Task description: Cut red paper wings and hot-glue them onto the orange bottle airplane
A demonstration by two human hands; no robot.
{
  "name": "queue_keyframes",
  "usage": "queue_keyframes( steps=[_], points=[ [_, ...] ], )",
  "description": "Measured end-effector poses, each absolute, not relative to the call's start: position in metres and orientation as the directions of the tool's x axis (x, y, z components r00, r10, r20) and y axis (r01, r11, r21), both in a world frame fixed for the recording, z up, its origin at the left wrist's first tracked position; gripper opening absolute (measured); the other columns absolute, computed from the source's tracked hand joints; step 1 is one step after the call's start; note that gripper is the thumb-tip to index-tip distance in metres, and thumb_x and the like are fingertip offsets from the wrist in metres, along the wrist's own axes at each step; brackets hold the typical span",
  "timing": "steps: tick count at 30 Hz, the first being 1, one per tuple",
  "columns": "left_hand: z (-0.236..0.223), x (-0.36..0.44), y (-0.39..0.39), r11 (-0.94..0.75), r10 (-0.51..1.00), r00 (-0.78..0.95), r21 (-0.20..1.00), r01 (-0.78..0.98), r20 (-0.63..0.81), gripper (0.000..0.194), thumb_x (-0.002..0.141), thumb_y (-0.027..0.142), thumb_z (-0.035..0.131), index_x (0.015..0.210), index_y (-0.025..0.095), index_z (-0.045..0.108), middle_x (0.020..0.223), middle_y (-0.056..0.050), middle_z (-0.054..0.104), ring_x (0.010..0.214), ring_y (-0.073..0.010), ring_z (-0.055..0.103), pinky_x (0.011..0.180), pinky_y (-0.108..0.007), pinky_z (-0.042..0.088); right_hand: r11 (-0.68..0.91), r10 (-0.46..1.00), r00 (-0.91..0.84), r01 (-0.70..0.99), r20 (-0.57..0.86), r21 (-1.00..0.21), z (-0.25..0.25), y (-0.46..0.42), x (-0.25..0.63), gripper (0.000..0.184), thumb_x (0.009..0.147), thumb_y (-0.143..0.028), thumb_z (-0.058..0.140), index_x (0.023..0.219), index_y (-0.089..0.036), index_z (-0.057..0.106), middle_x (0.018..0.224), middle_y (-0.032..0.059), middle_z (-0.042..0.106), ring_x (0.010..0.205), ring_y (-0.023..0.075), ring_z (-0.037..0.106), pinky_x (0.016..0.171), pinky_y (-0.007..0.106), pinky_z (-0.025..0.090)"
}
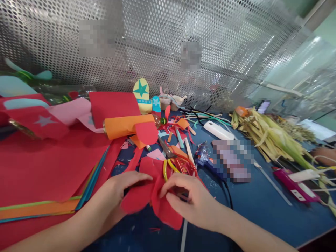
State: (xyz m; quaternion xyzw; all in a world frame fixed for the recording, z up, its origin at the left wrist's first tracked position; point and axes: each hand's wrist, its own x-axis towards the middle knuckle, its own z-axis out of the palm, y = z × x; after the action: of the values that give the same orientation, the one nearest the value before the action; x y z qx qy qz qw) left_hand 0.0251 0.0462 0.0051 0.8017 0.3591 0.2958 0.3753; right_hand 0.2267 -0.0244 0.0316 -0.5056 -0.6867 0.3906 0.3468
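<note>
Between my two hands is a red cut-out [143, 198] with rounded, petal-like lobes, perhaps felt or foam sheet, bent along its middle. My left hand [119, 194] holds its left side, thumb and fingers curled round the edge. On the right, my right hand [193, 199] pinches a fold of it between thumb and fingertips. Just beyond the fingers lie yellow and red loops [185, 164] of thin strip. A blue glue gun [210, 164] rests to the right of them, its cord running towards my right forearm. Scissors [166, 147] lie behind the cut-out, partly among scraps.
Stacked coloured sheets [52, 168] cover the left. Behind them sits an orange-wrapped bottle [126, 126]. Decorated yellow and blue pieces [141, 94] stand by a perforated metal screen [157, 42]. Dried corn husks [273, 133] and a magenta power strip [296, 185] occupy the right.
</note>
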Motion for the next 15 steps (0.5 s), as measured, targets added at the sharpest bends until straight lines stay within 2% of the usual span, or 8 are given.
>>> queue_keyframes(
  steps=[2, 5, 12, 15],
  points=[
    [0.008, 0.025, 0.047, -0.399, 0.797, 0.596, 0.823, 0.405, 0.094, 0.027, 0.067, 0.019, 0.061, 0.092, 0.021, 0.072, 0.094, -0.005, 0.076, 0.083, -0.0221, 0.071, 0.072, -0.024, 0.055, 0.191, 0.955, -0.292, 0.463, 0.055, -0.865, 0.031, -0.027, 0.226, 0.024, 0.079, -0.006, 0.052, 0.090, -0.019, 0.068, 0.087, 0.0020, 0.068, 0.077, 0.0125, 0.063, 0.069, 0.022, 0.050],
    [0.008, 0.026, 0.047, -0.310, 0.818, 0.575, 0.824, 0.475, -0.024, 0.018, 0.077, 0.026, 0.057, 0.082, 0.018, 0.072, 0.076, -0.003, 0.075, 0.066, -0.0185, 0.068, 0.060, -0.022, 0.052, 0.192, 0.956, -0.289, 0.517, 0.041, -0.834, 0.030, -0.029, 0.225, 0.023, 0.082, -0.009, 0.051, 0.094, -0.020, 0.067, 0.088, 0.0017, 0.070, 0.077, 0.0125, 0.066, 0.070, 0.022, 0.051],
    [0.002, 0.025, 0.045, -0.281, 0.847, 0.531, 0.822, 0.495, -0.030, 0.020, 0.078, 0.030, 0.060, 0.071, 0.014, 0.070, 0.065, -0.004, 0.071, 0.062, -0.0186, 0.065, 0.059, -0.023, 0.050, 0.068, 0.953, -0.279, 0.576, -0.118, -0.815, 0.023, -0.033, 0.222, 0.018, 0.085, -0.019, 0.050, 0.089, -0.021, 0.067, 0.077, 0.0012, 0.073, 0.067, 0.0142, 0.068, 0.060, 0.022, 0.053],
    [0.003, 0.025, 0.044, -0.297, 0.842, 0.540, 0.830, 0.472, -0.006, 0.019, 0.078, 0.026, 0.057, 0.072, 0.014, 0.070, 0.069, -0.004, 0.071, 0.066, -0.0187, 0.066, 0.063, -0.024, 0.051, 0.065, 0.950, -0.286, 0.572, -0.125, -0.818, 0.018, -0.035, 0.222, 0.016, 0.085, -0.019, 0.047, 0.089, -0.022, 0.062, 0.078, 0.0008, 0.070, 0.068, 0.0132, 0.066, 0.062, 0.021, 0.052]
  ],
)
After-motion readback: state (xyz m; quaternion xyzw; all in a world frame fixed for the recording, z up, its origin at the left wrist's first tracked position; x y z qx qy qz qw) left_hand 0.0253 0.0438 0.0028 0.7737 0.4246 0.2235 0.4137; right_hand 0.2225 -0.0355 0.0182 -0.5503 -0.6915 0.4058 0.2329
